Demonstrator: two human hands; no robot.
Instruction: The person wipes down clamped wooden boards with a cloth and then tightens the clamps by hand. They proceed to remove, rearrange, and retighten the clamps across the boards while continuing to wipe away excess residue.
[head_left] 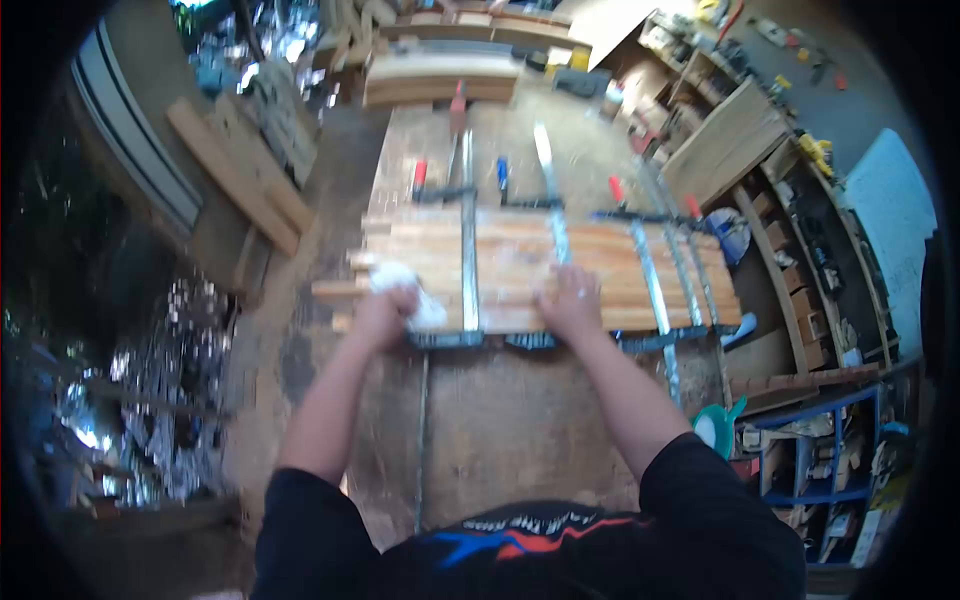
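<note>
Bench nearest. Left hand is clenched on a white rag, being pressed to the panel near its left end. Right hand is being laid flat, open, on the boards. Clamps are crossing the panel. Judgement: wiping is best kept light, along the joints.

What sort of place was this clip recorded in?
Most likely a woodworking shop. Bar clamps hold a panel of wooden boards on a workbench, lumber is stacked nearby, and cluttered shelves stand to the right.
</note>
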